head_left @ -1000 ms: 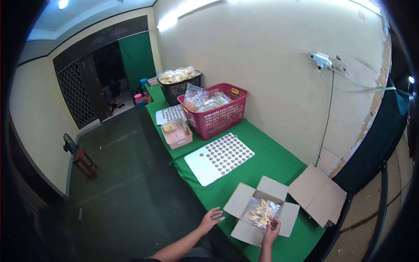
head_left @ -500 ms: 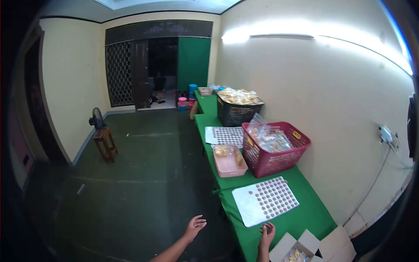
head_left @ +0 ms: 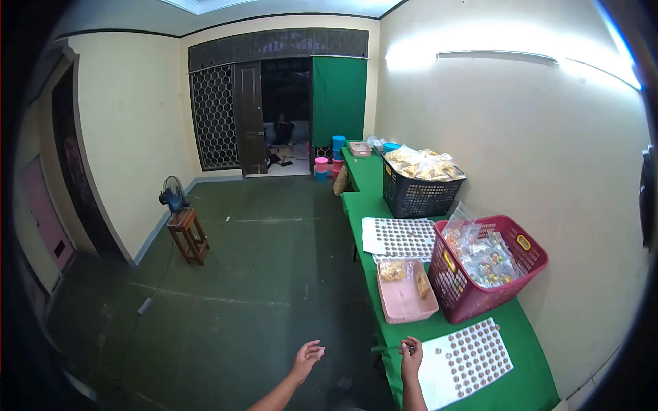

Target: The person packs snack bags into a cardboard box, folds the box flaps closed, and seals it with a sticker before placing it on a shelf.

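Note:
My left hand (head_left: 308,359) hangs over the dark floor to the left of the table, its fingers loosely bent and apart. Just at the left edge of a white sheet (head_left: 433,383) is my right hand (head_left: 412,357), fingers half curled, with nothing I can make out in them. Rows of small round brown pieces (head_left: 473,359) cover most of that sheet, leaving its left part bare. Beyond the right hand stand a pink plastic tray (head_left: 404,301) holding bagged yellowish items and a maroon basket (head_left: 473,301) full of clear packets (head_left: 490,260).
The green-covered table (head_left: 367,198) runs along the right wall. On it sit a second dotted sheet (head_left: 397,236) and a black crate (head_left: 421,195) heaped with bags. A fan (head_left: 174,195) stands on a wooden stool (head_left: 188,233). Someone sits beyond the doorway (head_left: 282,130).
My view has shifted forward and left along the table, so the cardboard box at the bottom has left sight. The right hand now overlaps the near sheet's left edge.

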The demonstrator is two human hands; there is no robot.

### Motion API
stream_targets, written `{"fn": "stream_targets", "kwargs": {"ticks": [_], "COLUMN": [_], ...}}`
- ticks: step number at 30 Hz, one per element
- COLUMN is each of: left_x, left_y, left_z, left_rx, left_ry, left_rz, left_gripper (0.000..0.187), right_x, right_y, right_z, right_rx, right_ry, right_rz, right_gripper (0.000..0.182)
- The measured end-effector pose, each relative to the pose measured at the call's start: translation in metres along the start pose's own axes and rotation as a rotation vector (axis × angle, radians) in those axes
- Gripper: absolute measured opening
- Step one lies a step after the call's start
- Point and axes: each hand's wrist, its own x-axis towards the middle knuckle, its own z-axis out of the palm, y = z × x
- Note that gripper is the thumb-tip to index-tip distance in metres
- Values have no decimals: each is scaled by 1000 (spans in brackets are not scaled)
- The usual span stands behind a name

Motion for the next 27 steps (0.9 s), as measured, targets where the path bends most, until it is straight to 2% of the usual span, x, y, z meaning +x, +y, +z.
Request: {"fn": "stream_targets", "kwargs": {"ticks": [9, 12, 16, 17, 19, 22, 24, 26, 27], "left_x": [180, 228, 287, 304, 336, 398, 439, 479, 495], "left_y": [29, 27, 23, 22, 17, 10, 3, -16, -23], "left_z": [36, 41, 54, 58, 70, 99, 121, 139, 150], "left_rx": [81, 91, 138, 152, 172, 216, 362, 424, 547], "left_ry": [-42, -56, -105, -120, -150, -247, -344, -420, -516], "left_rz": [-15, -14, -56, -71, -97, -119, -44, -20, 11], "left_gripper": [40, 41, 40, 40, 39, 35, 35, 40, 42], "right_x": [179, 223, 271, 282, 302, 327, 340, 355, 360], "right_y": [52, 67, 94, 105, 125, 144, 158, 175, 178], "right_z": [70, 88, 95, 96, 97, 102, 109, 114, 116], "right_rx": [-32, 49, 162, 164, 299, 383, 410, 433, 414], "right_ry": [-37, -37, -7, 2, 70, 173, 252, 245, 170], "right_rz": [61, 139, 367, 371, 581, 675, 693, 707, 686], "right_gripper": [27, 26, 30, 30, 34, 35, 31, 31, 29]}}
